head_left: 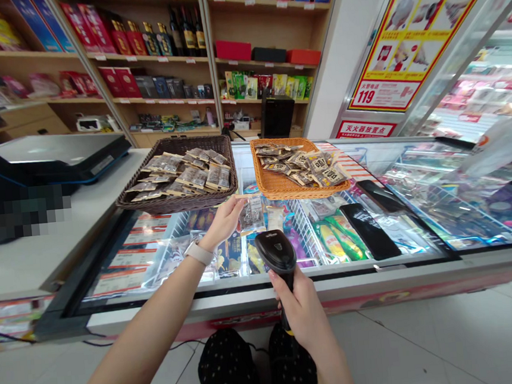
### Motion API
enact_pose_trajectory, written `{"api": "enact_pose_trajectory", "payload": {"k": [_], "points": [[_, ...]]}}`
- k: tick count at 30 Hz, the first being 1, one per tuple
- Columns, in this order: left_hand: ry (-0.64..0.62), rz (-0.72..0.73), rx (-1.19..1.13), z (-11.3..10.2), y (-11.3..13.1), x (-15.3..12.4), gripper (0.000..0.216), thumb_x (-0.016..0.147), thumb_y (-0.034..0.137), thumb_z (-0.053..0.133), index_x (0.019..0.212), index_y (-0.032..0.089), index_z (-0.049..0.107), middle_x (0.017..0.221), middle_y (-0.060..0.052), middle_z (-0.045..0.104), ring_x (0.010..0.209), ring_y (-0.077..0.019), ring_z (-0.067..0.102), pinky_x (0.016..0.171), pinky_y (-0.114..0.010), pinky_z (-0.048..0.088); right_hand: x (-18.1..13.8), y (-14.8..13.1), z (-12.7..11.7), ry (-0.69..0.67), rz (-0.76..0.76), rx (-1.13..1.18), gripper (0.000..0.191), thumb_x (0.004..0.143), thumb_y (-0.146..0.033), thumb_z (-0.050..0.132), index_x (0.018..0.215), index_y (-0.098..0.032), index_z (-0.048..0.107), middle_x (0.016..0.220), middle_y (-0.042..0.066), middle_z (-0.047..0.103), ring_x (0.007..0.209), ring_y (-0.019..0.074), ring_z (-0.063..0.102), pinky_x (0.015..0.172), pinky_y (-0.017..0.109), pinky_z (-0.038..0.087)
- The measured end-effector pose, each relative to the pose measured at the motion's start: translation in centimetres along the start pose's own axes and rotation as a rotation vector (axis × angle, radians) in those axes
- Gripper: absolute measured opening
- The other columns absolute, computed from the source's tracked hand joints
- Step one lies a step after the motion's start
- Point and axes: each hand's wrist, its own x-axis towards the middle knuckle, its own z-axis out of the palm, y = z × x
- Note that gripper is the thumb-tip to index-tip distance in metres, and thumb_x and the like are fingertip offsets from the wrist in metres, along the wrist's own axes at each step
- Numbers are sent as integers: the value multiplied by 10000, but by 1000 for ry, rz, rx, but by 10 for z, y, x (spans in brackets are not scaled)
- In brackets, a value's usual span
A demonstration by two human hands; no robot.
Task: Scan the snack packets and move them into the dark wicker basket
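My left hand (224,223), with a pale watch band at the wrist, is closed on the edge of a small snack packet (251,215) above the freezer's glass top. My right hand (298,300) is wrapped round the handle of a black barcode scanner (275,249), whose head points forward toward the packet. Just behind my left hand stands a dark brown wicker basket (174,204) heaped with similar packets (192,176). To its right, an orange wicker basket (278,191) holds packets (321,168) with dark lettering.
Two black phones (370,230) (380,195) lie on the glass to the right. At the left is a counter (11,261) with a flat weighing scale (59,152). Shelves of boxes and bottles (188,30) line the back. Cables (186,343) run along the floor near my legs.
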Motion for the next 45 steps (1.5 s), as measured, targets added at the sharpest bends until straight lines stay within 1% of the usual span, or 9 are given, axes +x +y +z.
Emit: {"api": "enact_pose_trajectory", "payload": {"k": [7,17,23,27,29,31,35,41,45], "points": [[12,-2,-13,0,-1,0,459,955,577,581,1075,142,663,954,-55,670,413,-67,535,361,-207,428,-1,-1,0,-5,13,-9,466,998,-550,510,1159,-149,684,866,114,758,799,296,730,585,309,493],[13,-20,-36,1,-2,1,446,966,535,575,1136,138,685,995,-69,676,420,-66,543,353,-203,438,-3,-1,1,-3,14,6,492,996,-581,502,1142,-149,688,807,104,740,740,284,722,553,302,508],[25,-46,-49,1,-3,2,393,975,496,573,1109,143,681,957,-49,664,406,-61,526,354,-206,442,-3,-1,0,-3,25,-11,522,988,-612,506,1148,-154,698,712,61,710,631,254,693,550,297,508],[55,-61,-69,2,1,2,356,976,457,578,1088,134,681,1004,-55,664,412,-52,516,354,-209,450,-3,-3,0,20,-8,-25,483,995,-572,516,1137,-150,703,720,70,722,650,260,701,550,297,491],[59,-68,-85,3,3,2,354,971,456,589,1091,136,683,961,-42,670,410,-48,501,353,-201,438,-4,-5,0,19,-5,-26,470,995,-561,519,1138,-152,700,731,72,725,663,263,705,553,296,482],[51,-79,-98,4,5,1,364,964,470,604,1095,140,683,838,-11,657,401,-50,480,357,-191,421,-4,-6,-1,2,14,-28,475,994,-562,512,1156,-152,690,737,68,722,656,260,701,561,297,481],[41,-97,-116,5,8,0,403,944,517,622,1068,138,679,616,46,543,405,-77,475,381,-193,407,-5,-9,-1,-6,25,-37,472,991,-561,509,1166,-159,682,727,54,711,646,255,693,580,299,483],[43,-72,-122,5,8,0,442,906,568,637,1018,141,666,608,45,519,448,-80,475,406,-182,391,-5,-8,1,1,7,-31,462,1002,-551,504,1144,-151,687,735,62,714,660,257,696,586,301,481],[71,8,-92,4,6,2,461,893,618,636,1005,172,672,622,35,536,445,-88,457,408,-198,385,-5,-5,0,14,0,-4,467,1002,-568,505,1134,-153,675,797,82,739,727,267,713,592,299,485]]}}
